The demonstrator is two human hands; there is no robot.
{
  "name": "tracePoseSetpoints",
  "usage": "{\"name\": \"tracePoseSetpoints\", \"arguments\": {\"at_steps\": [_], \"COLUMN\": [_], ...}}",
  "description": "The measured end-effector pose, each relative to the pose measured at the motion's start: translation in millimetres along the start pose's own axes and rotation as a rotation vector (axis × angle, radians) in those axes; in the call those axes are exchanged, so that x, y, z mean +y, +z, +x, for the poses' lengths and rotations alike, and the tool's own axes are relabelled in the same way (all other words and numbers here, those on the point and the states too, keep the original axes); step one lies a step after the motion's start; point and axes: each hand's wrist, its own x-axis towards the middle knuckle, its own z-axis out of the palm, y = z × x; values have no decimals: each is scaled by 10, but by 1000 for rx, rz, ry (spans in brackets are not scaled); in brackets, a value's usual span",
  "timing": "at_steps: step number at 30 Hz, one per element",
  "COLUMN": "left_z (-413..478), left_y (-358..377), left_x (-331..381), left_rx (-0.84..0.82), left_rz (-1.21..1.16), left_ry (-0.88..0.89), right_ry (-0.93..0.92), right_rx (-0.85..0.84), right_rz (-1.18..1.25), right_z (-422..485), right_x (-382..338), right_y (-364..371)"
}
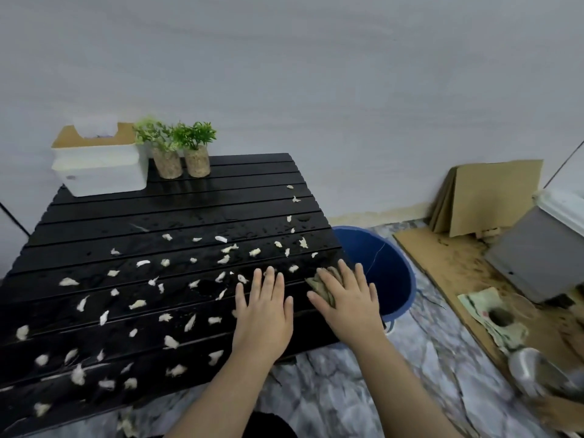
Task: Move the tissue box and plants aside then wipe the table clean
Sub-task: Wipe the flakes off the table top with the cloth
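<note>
Left hand (264,314) lies flat on the black slatted surface (158,203), fingers straight and slightly spread, holding nothing. Right hand (347,298) is also flat, its straight fingers pressing a crumpled brownish cloth (316,283) onto the surface's right edge, right of frame centre. Tissue box (101,172) sits at the upper-left corner of the surface, with two small potted plants (181,153) just beside it on the right. They look already set aside. White scraps (136,305) are scattered across the lower half among water droplets.

Risks:
- Wet scraps may smear or wedge into the gaps between slats rather than gather.
- A fast sweep could throw them past the blue bucket (388,279), which stands below the right edge, onto the marbled floor (363,374).
- A long stroke towards the upper left could knock over the light plants or wet the tissue box.
- The left hand lies in the cloth's way if the stroke goes leftward.

Also around: cardboard sheets (486,197) leaning on the wall at right, a grey box (537,254), and a metal pot (531,374) at lower right.
</note>
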Motion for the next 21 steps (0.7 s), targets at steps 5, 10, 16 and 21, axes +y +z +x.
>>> {"name": "tracePoseSetpoints", "arguments": {"at_steps": [5,10,16,21], "left_z": [1,-14,-18,-19], "left_y": [-7,-61,-49,-108], "left_x": [9,8,3,-19], "left_rx": [2,-14,95,107], "left_rz": [-24,-31,-80,-78], "left_ry": [16,-13,45,-17], "right_ry": [-32,-60,-220,-170], "right_rx": [131,52,71,230], "right_rz": [19,43,7,35], "right_z": [11,-32,-138,-47], "right_x": [-24,-19,131,-26], "right_y": [50,5,49,77]}}
